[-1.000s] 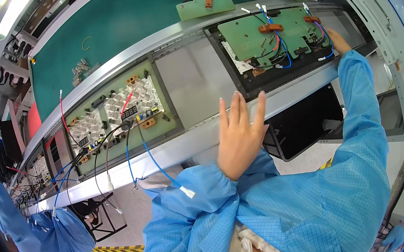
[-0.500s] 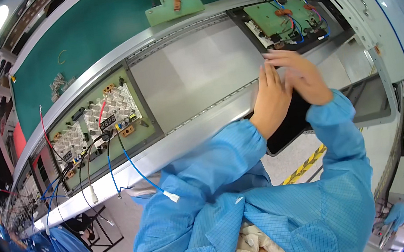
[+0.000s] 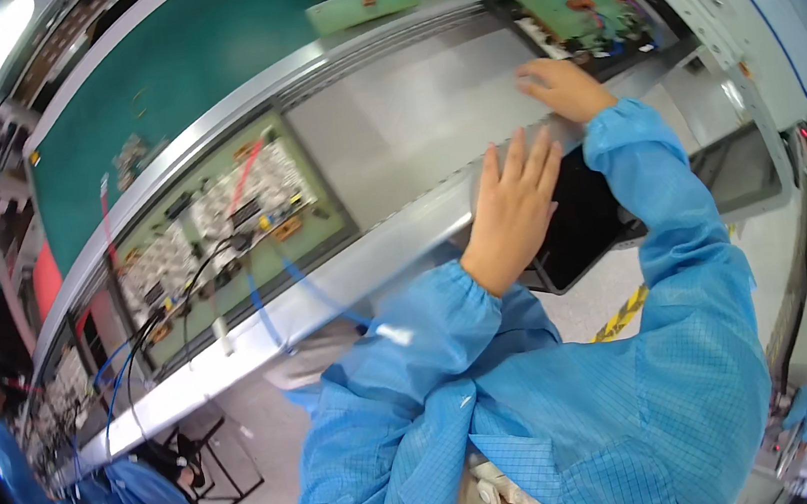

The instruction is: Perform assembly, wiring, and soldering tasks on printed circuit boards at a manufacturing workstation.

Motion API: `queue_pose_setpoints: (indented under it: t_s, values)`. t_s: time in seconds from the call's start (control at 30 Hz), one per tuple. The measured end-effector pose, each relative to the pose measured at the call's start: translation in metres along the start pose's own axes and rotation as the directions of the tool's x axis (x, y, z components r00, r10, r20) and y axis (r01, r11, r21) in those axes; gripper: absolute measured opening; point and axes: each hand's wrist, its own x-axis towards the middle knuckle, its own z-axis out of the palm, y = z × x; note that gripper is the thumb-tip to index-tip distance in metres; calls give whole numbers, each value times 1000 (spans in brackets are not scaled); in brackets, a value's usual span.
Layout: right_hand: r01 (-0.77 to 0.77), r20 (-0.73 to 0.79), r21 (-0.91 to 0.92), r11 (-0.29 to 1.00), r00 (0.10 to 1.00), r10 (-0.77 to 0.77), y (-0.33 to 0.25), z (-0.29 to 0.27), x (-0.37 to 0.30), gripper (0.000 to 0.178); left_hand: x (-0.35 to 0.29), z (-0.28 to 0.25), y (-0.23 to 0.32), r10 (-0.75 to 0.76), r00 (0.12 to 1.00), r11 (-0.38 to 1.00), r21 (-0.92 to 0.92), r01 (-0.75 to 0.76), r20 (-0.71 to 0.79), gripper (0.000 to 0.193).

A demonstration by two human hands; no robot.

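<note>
Striped tape crosses pale floor; a bright, probably overhead, light glows.

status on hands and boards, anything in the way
Left hand open, right hand open near right board. Both empty. Middle board's wires overhang near rail.

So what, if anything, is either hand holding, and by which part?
Nothing is visibly held: the left hand is spread open by the metal rail, and the right hand is open too, with nothing showing in it.

From my remote post, a strip lamp glares upper left, bleaching the metal rail; blur softens the circuit boards, fisheye edges curving into black.
</note>
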Motion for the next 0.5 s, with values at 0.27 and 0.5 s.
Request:
queue_pose_setpoints:
  t_s: [0.27,0.5]
  values:
    - [-168,-237,-169,971,963,125,46,-34,-18,29,-120,-29,-19,-27,974,988,-156,-9,-224,63]
    - [-271,-316,-257,927,931,185,94,-71,-29,30,-298,-34,-52,-274,955,866,-401,298,117,33]
